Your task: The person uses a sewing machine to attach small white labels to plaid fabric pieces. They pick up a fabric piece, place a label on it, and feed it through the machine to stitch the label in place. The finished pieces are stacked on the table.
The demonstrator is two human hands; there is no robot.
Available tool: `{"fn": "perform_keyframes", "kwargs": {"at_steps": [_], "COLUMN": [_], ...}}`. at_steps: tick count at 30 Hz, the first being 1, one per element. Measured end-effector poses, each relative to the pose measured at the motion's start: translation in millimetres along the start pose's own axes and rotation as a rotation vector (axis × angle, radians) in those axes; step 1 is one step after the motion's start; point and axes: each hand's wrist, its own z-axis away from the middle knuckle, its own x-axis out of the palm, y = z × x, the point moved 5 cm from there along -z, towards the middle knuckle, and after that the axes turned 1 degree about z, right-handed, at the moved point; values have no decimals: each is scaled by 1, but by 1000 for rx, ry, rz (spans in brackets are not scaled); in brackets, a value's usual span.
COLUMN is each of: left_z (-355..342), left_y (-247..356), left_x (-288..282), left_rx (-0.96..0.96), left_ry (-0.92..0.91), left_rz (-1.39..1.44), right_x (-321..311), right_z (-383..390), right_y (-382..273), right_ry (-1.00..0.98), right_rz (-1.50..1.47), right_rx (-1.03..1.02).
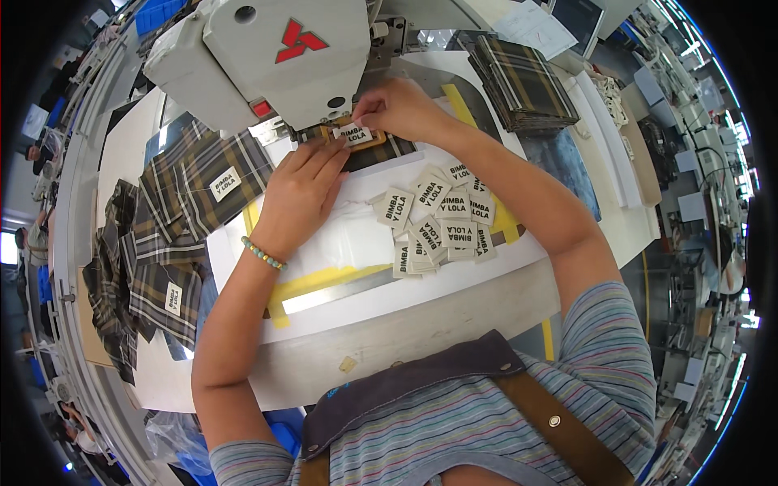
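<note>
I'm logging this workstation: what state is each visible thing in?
White machine: running or stopped, unclear
Single label: face up, below machine head
Left hand: fingers extended, by single label
Right hand: fingers bent, by single label; grip unclear
Loose labels: heaped, overlapping
Left plaid pieces: spread, overlapping
Right plaid pieces: stacked

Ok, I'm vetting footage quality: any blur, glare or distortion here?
Head view: fisheye bends the front edge of the worktable; head view: the right hand looks slightly blurred, the loose labels crisp; head view: the window at the far left is blown out white.
</note>
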Motion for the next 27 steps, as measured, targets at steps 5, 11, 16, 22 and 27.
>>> {"fn": "perform_keyframes", "kwargs": {"at_steps": [5,11,16,22,27], "left_z": [3,1,4,3,2], "left_y": [-7,-8,-13,-13,-14], "left_x": [9,10,12,13,15], "left_rx": [-62,-43,-76,-110,-122], "left_ry": [-86,-126,-131,-132,-157], "left_rz": [-1,56,87,97,113], "right_x": [-1,-6,1,2,5], "right_z": [2,22,44,46,51], "right_y": [-2,-18,-23,-24,-15], "right_ry": [-18,70,34,73,39], "right_rz": [36,298,604,614,587], "right_rx": [-25,-299,-476,-598,-567]}}
